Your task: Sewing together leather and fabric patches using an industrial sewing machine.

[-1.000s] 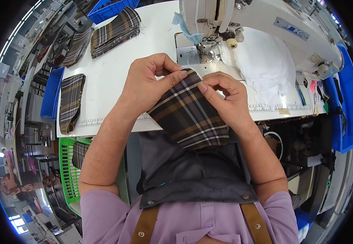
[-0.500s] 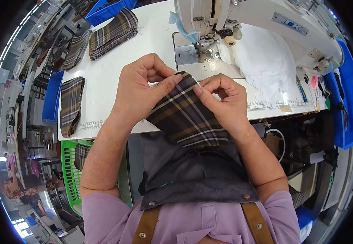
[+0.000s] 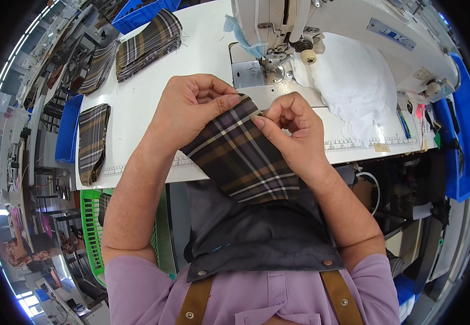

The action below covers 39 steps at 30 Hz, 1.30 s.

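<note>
Between my two hands hangs a dark plaid fabric piece, crossed by brown, grey and white lines. My left hand pinches its upper left corner between thumb and fingers. On the right part of the top edge, my right hand grips it the same way. The lower end of the cloth drapes in front of my dark apron. Just beyond my hands stands a white sewing machine, its needle area over a metal plate. The cloth is apart from the needle.
Stacks of plaid pieces lie at the table's far left, with another plaid pile nearer. White fabric pieces rest right of the needle. Blue bins flank the white table. A green basket stands below its left edge.
The plaid piece has swung slightly left and its lower end hangs a little lower. My left hand has shifted slightly left and down; both hands keep their pinch.
</note>
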Each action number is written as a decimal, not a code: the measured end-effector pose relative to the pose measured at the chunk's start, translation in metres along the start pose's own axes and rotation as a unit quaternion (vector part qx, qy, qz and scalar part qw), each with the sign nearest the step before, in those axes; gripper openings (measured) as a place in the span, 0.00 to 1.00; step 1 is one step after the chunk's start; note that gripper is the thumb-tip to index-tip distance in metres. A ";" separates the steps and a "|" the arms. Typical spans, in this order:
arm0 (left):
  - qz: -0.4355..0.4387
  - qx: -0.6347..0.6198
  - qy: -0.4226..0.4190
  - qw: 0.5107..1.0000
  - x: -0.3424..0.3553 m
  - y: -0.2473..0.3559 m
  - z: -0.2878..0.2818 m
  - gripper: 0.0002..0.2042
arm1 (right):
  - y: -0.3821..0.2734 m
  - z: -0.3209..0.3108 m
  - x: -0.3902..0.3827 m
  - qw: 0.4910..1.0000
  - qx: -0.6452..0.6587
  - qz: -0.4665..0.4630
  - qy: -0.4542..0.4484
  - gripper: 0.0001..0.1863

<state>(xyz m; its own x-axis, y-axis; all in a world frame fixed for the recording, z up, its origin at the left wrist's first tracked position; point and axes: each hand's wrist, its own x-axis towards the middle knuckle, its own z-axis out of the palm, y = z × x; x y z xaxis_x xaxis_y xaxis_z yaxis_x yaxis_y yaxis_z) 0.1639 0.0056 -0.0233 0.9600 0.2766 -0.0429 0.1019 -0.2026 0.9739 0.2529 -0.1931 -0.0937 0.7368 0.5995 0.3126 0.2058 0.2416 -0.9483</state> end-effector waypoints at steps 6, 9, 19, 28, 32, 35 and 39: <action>-0.025 0.092 -0.013 0.995 0.043 -0.021 -0.001 0.07 | -0.009 -0.024 0.019 0.982 -0.147 -0.006 -0.117 0.09; -0.013 0.146 0.008 0.989 0.072 -0.039 0.005 0.08 | -0.002 -0.038 0.034 0.949 -0.261 -0.048 -0.172 0.14; 0.055 0.346 0.047 0.936 0.122 -0.053 0.019 0.08 | 0.024 -0.053 0.068 0.833 -0.461 -0.253 -0.174 0.14; 0.109 0.369 0.056 0.921 0.144 -0.062 0.015 0.14 | 0.025 -0.054 0.072 0.796 -0.534 -0.242 -0.150 0.15; 0.130 0.373 0.060 0.917 0.149 -0.068 0.012 0.15 | 0.025 -0.053 0.072 0.788 -0.544 -0.248 -0.143 0.15; 0.139 0.379 0.060 0.913 0.147 -0.069 0.012 0.16 | 0.024 -0.051 0.070 0.786 -0.550 -0.243 -0.144 0.15; 0.104 0.373 0.071 0.919 0.133 -0.063 0.016 0.14 | 0.026 -0.049 0.068 0.781 -0.552 -0.259 -0.138 0.15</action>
<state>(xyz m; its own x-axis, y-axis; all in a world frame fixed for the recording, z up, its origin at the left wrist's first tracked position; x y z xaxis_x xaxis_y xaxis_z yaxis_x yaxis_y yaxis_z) 0.2893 0.0402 -0.0943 0.9410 0.2679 0.2069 0.1220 -0.8385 0.5311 0.3403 -0.1834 -0.0994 0.2340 0.8183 0.5251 0.9721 -0.2059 -0.1124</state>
